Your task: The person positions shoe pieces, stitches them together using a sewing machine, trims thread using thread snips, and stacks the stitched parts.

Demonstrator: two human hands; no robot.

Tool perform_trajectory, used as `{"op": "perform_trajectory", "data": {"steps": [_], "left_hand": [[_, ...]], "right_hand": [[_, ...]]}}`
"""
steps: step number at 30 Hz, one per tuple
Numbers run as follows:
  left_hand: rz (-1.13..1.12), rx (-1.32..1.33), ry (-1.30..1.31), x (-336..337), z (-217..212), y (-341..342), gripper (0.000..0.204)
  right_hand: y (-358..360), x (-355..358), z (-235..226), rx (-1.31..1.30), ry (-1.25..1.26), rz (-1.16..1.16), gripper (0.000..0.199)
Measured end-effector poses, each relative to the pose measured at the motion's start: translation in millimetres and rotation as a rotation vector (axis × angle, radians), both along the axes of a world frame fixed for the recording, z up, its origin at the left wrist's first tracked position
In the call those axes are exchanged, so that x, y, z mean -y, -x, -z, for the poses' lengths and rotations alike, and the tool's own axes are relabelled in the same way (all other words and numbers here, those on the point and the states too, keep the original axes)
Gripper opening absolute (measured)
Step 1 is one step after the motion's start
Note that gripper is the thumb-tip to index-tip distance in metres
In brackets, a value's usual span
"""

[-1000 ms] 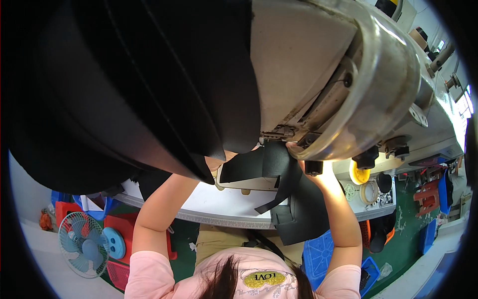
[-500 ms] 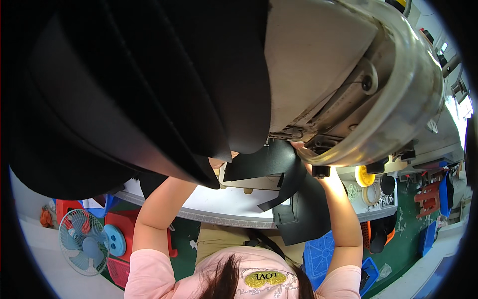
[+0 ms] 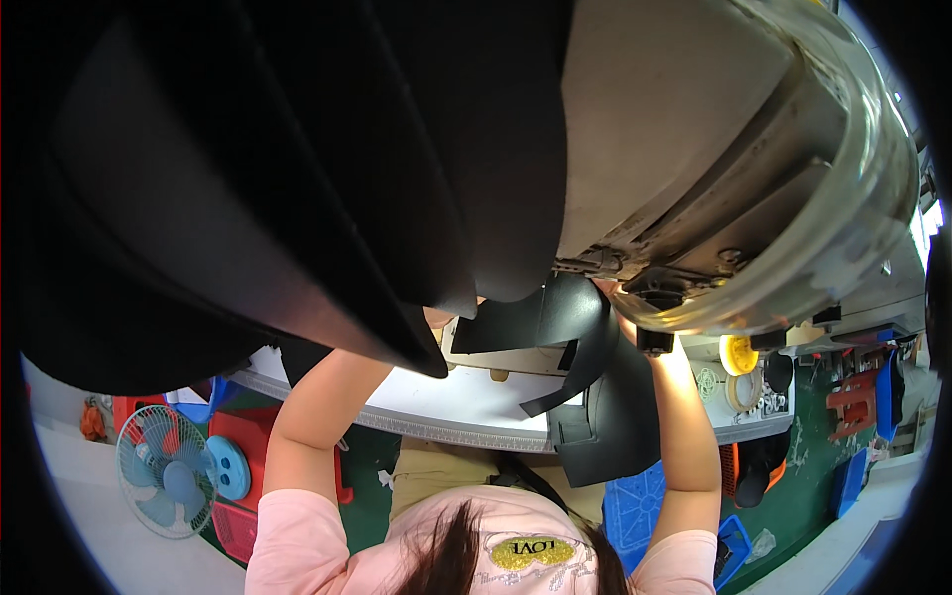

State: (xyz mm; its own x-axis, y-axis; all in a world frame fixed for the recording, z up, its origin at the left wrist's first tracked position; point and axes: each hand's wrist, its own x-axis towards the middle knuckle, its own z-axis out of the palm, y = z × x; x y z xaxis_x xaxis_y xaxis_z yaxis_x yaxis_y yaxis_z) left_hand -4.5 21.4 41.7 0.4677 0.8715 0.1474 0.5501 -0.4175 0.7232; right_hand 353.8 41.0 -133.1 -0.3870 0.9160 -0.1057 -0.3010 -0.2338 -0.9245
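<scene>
A beige sewing machine (image 3: pixel 684 109) with a lit lamp fills the upper right. Below its head, a black leather-like piece (image 3: pixel 526 315) lies on the machine bed. A curved strap and a black panel (image 3: pixel 607 426) hang from it past the table's front edge. My left hand (image 3: pixel 438 316) is at the left end of the black piece, its fingers mostly covered by large black sheets (image 3: pixel 397 198) in front. My right hand (image 3: pixel 620 315) is at the piece's right side under the machine head; the machine hides most of it, so its grip does not show.
The white table (image 3: pixel 426 397) has a ruled front edge. On its right are a yellow spool (image 3: pixel 738 354), a tape roll (image 3: pixel 741 391) and small metal parts. A fan (image 3: pixel 169 471) and a red stool (image 3: pixel 238 446) stand left; blue crates (image 3: pixel 635 506) sit low right.
The machine and the large black sheets sit slightly farther right in the picture. Both hands stay at the black piece, and it shows hardly any shift under the machine.
</scene>
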Motion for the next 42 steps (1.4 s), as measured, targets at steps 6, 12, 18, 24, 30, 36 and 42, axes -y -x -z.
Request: {"op": "perform_trajectory", "data": {"steps": [6,12,18,24,30,36,42], "left_hand": [[-0.017,0.049,-0.043,-8,14,-3,0.051],[0.04,0.156,-0.395,-20,48,-13,0.05],[0.122,0.263,-0.991,12,76,-23,0.037],[0.096,0.077,-1.212,16,65,-15,0.023],[0.175,0.079,-1.153,24,50,-8,0.019],[0.203,0.081,-1.112,25,46,-7,0.018],[0.198,0.088,-1.113,27,44,-10,0.018]], "right_hand": [[34,8,-43,1.215,-0.903,0.485,0.055],[95,56,-103,0.925,-1.407,0.629,0.058],[127,70,-116,0.969,-1.48,0.666,0.049],[125,72,-125,1.071,-1.58,0.657,0.042],[121,75,-130,1.082,-1.68,0.561,0.024],[117,81,-144,1.122,-1.66,0.487,0.023],[118,84,-156,1.119,-1.629,0.445,0.022]]}}
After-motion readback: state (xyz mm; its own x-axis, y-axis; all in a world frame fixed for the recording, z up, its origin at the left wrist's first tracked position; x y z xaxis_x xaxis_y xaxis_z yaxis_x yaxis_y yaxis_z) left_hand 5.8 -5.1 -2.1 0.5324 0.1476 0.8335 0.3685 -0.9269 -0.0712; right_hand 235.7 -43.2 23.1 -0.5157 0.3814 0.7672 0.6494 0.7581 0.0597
